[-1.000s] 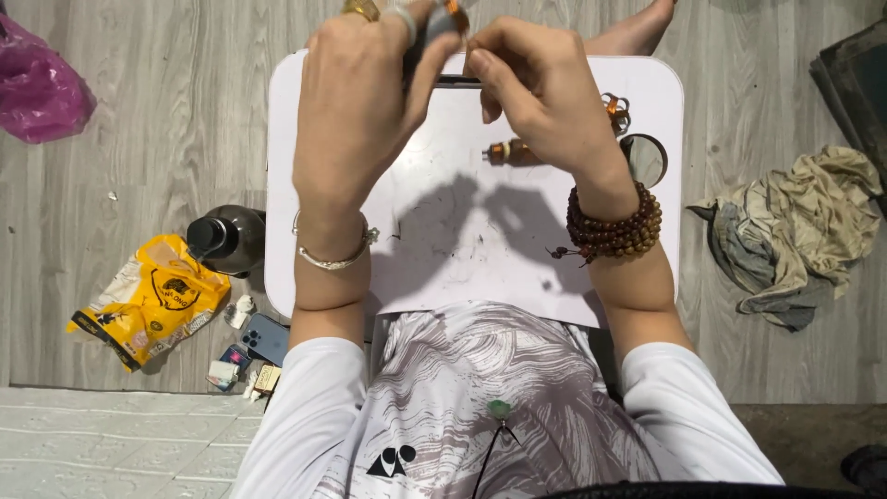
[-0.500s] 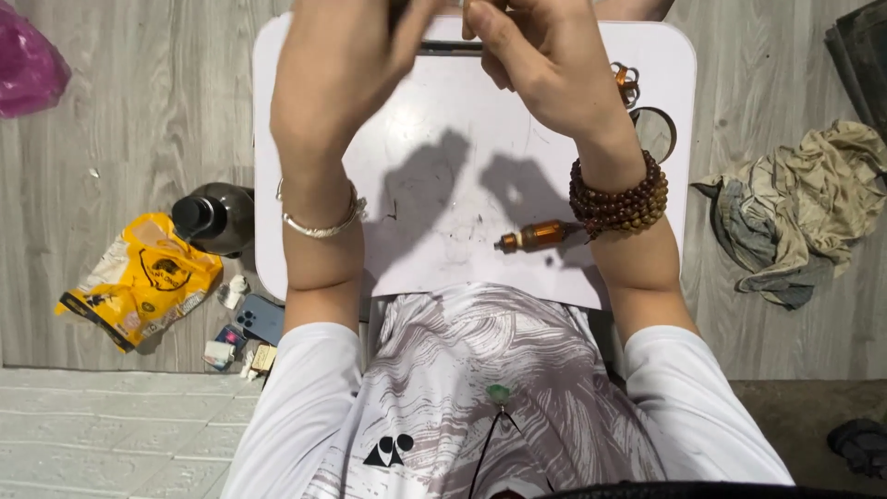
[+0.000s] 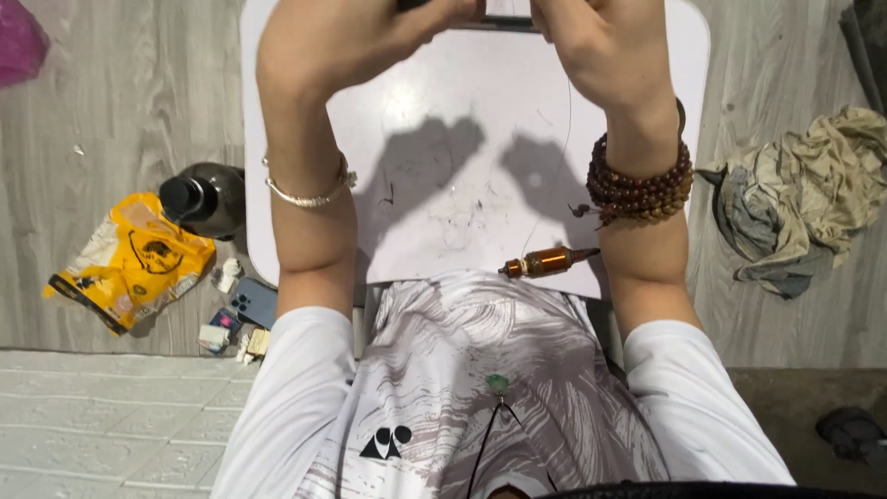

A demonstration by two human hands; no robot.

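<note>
Both hands are raised at the top edge of the head view, over a small white table [image 3: 443,111]. My left hand [image 3: 370,32], with a silver bangle on its wrist, and my right hand [image 3: 591,42], with brown bead bracelets on its wrist, pinch the two ends of a thin dark rod [image 3: 506,20]. The fingertips are cut off by the frame. A fine thread [image 3: 565,139] runs down from my right hand to an amber-brown tube-shaped bead piece [image 3: 547,261], which lies at the table's near edge.
On the wooden floor to the left are a dark bottle [image 3: 203,199], a yellow bag [image 3: 129,259], a phone [image 3: 254,300], small packets and a pink bag [image 3: 18,46]. A crumpled cloth [image 3: 804,203] lies to the right. Thread scraps dot the table.
Both hands have moved up toward the top of the frame. The amber bead piece has moved from the table's far right side to its near edge, trailing on the thread.
</note>
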